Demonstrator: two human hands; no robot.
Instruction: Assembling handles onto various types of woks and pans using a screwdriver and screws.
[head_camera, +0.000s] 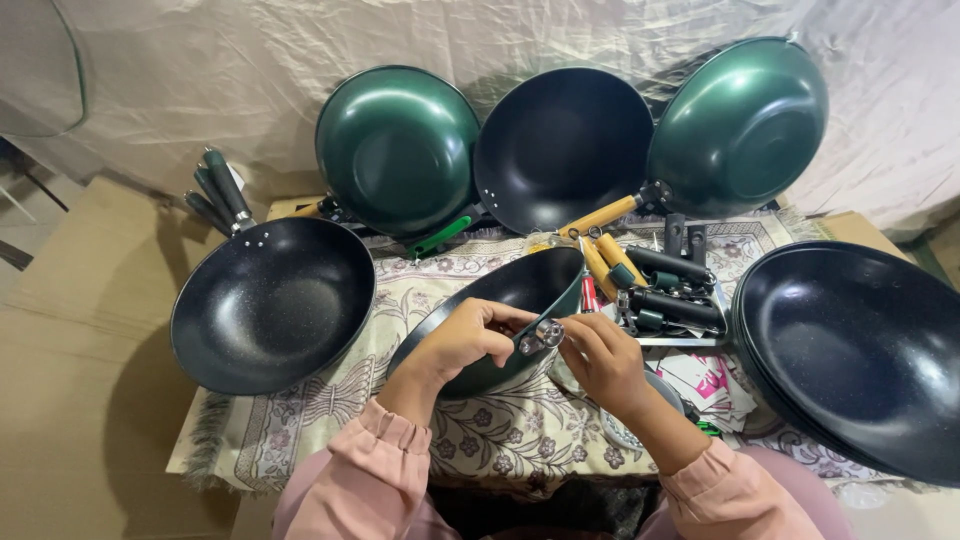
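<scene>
A green pan with a dark inside (520, 290) stands tilted on its edge on the patterned cloth (480, 440) in front of me. My left hand (462, 338) grips its rim near a small metal bracket (545, 333). My right hand (600, 358) pinches that bracket from the right side, against the pan's rim. Pink sleeves cover both forearms.
A dark pan (272, 302) with stacked handles lies at the left. Stacked dark pans (860, 350) lie at the right. Three pans (562, 148) lean on the draped back wall. Loose green, black and wooden handles (655, 285) and papers (705, 380) lie beside my right hand.
</scene>
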